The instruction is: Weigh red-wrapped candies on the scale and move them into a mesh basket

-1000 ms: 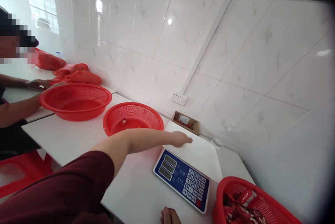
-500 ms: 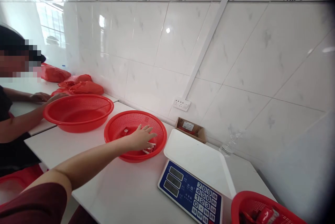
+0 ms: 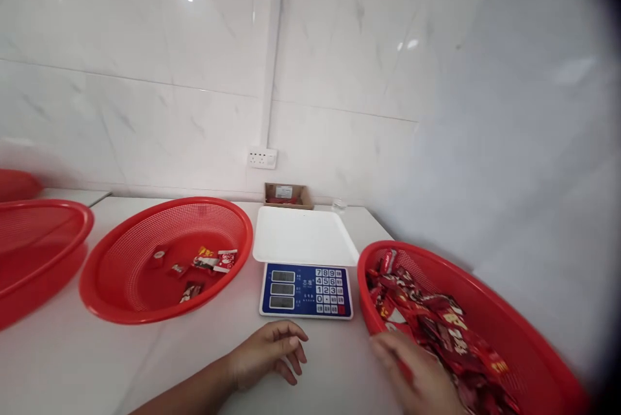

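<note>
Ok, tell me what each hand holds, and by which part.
Left hand lies loosely curled on the table, holding nothing. Right hand is blurred at the right basket rim beside red packets; whether it grips one cannot be told.

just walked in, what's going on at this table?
One person is working at a white table with a scale straight ahead. The left hand rests open on the table just in front of the scale's keypad and holds nothing. The right hand, blurred, is at the near rim of the right basket, which is heaped with red packets. The middle basket holds only some loose packets.
</note>
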The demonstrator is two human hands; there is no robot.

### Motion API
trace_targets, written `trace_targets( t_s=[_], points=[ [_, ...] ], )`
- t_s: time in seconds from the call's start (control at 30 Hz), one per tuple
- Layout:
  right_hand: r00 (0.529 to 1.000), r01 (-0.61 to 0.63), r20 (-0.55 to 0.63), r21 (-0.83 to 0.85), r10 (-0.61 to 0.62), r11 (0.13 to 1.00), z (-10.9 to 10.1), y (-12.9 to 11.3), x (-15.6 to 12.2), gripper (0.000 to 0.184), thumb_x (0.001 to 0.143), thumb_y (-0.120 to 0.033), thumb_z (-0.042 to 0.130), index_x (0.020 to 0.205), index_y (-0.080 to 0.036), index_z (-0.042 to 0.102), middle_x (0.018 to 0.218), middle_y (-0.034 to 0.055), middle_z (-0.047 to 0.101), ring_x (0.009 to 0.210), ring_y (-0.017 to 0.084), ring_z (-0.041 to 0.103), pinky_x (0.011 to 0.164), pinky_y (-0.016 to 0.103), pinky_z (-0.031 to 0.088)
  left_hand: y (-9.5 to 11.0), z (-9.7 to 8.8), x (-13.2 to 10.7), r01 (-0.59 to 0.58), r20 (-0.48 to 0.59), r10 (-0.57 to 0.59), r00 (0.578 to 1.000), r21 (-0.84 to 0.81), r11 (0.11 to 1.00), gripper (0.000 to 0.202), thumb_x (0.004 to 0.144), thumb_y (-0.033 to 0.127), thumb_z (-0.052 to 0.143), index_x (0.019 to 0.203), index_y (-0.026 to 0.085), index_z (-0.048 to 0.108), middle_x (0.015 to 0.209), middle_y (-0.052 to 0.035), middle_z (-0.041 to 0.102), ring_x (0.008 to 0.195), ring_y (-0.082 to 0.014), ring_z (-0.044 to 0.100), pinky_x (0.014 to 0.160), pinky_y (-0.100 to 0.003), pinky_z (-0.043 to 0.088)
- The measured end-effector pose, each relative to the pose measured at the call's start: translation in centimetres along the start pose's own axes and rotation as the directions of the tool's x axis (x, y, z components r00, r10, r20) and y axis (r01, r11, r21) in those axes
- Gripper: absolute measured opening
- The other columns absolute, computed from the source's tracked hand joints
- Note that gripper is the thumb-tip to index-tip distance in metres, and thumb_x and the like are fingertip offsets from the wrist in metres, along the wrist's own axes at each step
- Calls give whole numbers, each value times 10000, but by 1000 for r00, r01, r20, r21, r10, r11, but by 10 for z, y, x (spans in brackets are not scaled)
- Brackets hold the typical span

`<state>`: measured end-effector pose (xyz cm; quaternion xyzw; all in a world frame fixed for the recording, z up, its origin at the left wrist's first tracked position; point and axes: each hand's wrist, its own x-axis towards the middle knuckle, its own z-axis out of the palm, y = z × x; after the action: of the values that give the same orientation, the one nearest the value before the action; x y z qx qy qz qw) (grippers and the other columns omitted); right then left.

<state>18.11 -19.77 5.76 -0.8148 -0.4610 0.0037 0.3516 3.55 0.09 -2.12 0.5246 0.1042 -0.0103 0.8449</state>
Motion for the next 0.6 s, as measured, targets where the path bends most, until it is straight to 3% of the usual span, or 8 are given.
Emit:
trace_targets(
  t_s=[0.07,0.13,0.23,0.3,0.37,0.4,0.53,0.6],
  points=[
    [993,-120,-22,-107,119,987,-35,15,13,289,821,-474,427,834,-249,607,885,35,671,826,186,617,732,269,483,-1,-7,-1,41,61,-37,997,-71,997,381,748,425,638,988,145,544,825,-60,594,681,-142,592,604,-286,491],
    [969,-227,49,-207,242,952,-51,35,25,328,812,-484,421,972,-258,596,1063,49,640,972,220,588,816,329,475,1,-11,-3,70,125,-58,990,-98,993,369,766,402,626,1016,143,546,862,-76,593,711,-149,596,627,-300,496],
    [915,-241,250,-293,317,925,-46,65,35,478,772,-419,481,1218,-250,506,1354,63,442,1226,246,415,995,380,359,3,-15,-4,69,168,-50,985,-109,992,353,794,386,597,1048,148,546,909,-90,586,754,-163,596,645,-311,496],
    [851,-228,386,-339,356,913,-34,81,38,615,724,-297,524,1325,-262,399,1485,56,197,1323,262,251,1033,392,301,4,-16,-5,61,186,-42,982,-95,994,353,796,382,596,1057,150,548,925,-93,586,765,-164,594,651,-306,491],
    [819,-210,429,-395,381,894,-23,91,40,724,671,-187,523,1365,-257,330,1508,72,59,1335,292,205,1024,419,295,4,-17,-5,57,196,-40,980,-80,995,357,791,383,602,1059,151,553,930,-92,590,766,-161,594,665,-297,481],
    [823,-194,422,-417,379,888,-20,94,41,741,654,-153,511,1366,-247,329,1505,90,81,1323,299,238,1015,423,300,4,-18,-6,56,198,-40,979,-73,996,358,788,383,606,1057,153,555,930,-90,592,766,-158,593,672,-293,476],
    [885,-105,380,-402,270,910,-21,95,48,600,637,-107,461,1223,-232,496,1312,79,457,1183,231,451,991,350,333,4,-19,-7,51,191,-39,981,-57,997,361,774,386,622,1051,163,559,931,-80,597,768,-153,589,685,-284,459],
    [902,-122,344,-377,261,918,-31,93,53,508,658,-132,459,1149,-242,533,1236,60,514,1132,216,492,968,334,357,4,-18,-6,54,187,-42,981,-61,997,374,761,399,632,1044,165,560,924,-76,598,760,-151,586,681,-282,453]
  ],
)
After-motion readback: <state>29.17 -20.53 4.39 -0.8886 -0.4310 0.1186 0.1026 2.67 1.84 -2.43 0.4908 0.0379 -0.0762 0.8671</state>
